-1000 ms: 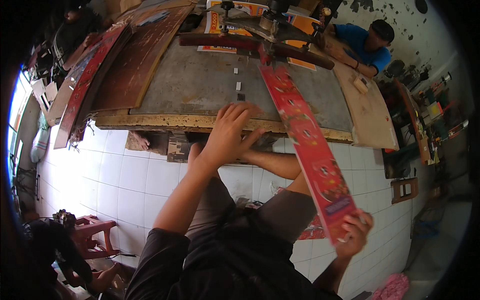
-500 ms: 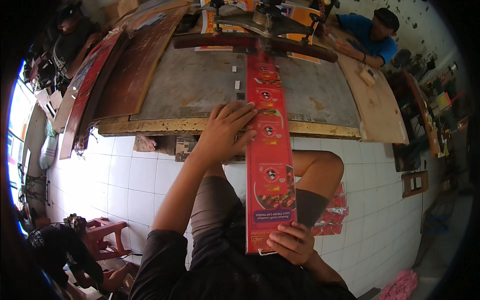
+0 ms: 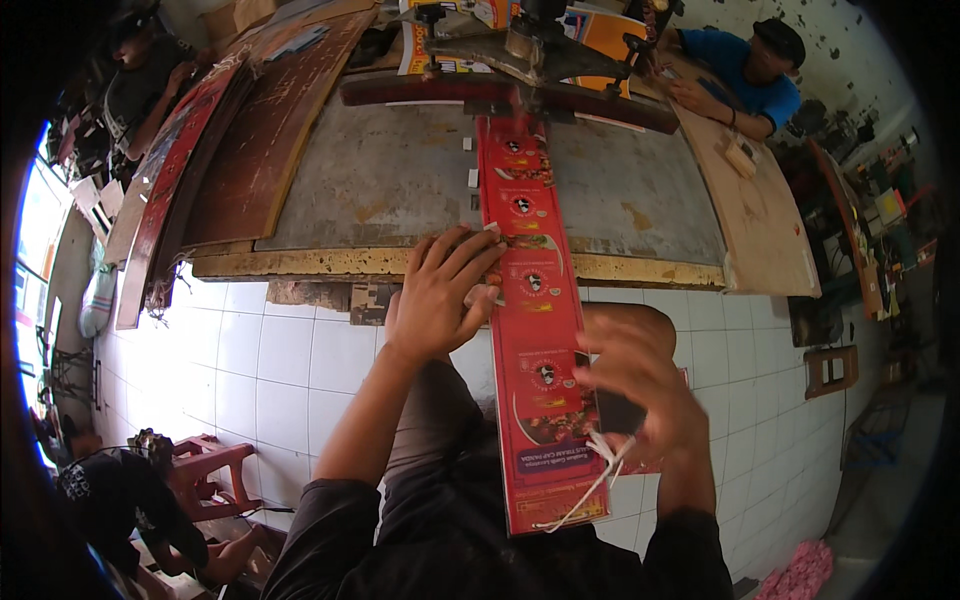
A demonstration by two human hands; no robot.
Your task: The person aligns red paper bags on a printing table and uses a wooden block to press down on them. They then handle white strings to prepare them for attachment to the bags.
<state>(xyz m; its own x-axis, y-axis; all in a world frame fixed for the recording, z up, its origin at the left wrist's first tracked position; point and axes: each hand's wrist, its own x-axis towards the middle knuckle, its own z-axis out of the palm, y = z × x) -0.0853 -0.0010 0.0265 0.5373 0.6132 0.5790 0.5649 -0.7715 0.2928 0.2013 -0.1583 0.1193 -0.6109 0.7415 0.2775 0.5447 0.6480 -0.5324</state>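
A long red printed strip [image 3: 535, 335], with repeated round emblems and food pictures, runs from under a metal clamp [image 3: 535, 60] on the table toward my body. A white string [image 3: 598, 478] hangs in a loose tangle at its near end. My left hand [image 3: 447, 283] holds the strip's left edge by the table's front edge, fingers and thumb closed at that edge. Small white tips show at its fingers; what they are I cannot make out. Beside the strip's right edge, above the string, is my right hand [image 3: 645, 380], smeared by motion, its fingers pointing left.
The grey tabletop [image 3: 360, 170] has a worn yellowish front edge. Brown boards [image 3: 270, 130] lie at left. A person in blue [image 3: 755, 85] sits at far right; another [image 3: 150, 75] is at far left. A red stool [image 3: 210, 475] stands on the white tiled floor [image 3: 260, 360].
My right hand has let go of the strip's near end and moved up along its right side. The strip has slid a little toward me, and the string now shows loose on it.
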